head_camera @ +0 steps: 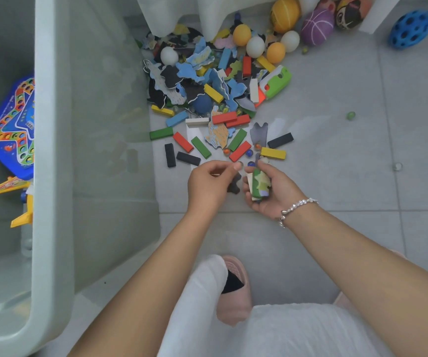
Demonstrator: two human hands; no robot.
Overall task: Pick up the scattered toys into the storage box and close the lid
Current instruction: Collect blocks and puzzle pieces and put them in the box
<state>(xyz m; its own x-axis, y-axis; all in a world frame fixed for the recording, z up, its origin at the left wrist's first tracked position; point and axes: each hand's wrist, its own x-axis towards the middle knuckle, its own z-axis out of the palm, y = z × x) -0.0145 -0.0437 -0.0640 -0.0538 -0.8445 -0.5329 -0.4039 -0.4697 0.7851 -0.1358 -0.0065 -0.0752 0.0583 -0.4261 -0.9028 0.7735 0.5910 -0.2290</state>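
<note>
The box (53,150) is pale grey-green. Inside it lie a blue game board (11,127) with a track of many-coloured rings, and a yellow toy plane (22,202). Beside the box, blocks (223,117) are red, green, yellow, black, blue and white among blue and black puzzle pieces (194,70). Beyond the blocks are orange and white balls (255,46), a purple ball (317,27) with white lines, and a blue holed ball (411,28).

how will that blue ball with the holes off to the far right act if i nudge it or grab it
The blue holed ball is rounded and lies alone on smooth floor tiles, so a nudge would probably send it rolling. Its open holes suggest it is light for its size and offer fingers an easy grip. It looks soft rather than fragile, though that can't be confirmed.
</note>
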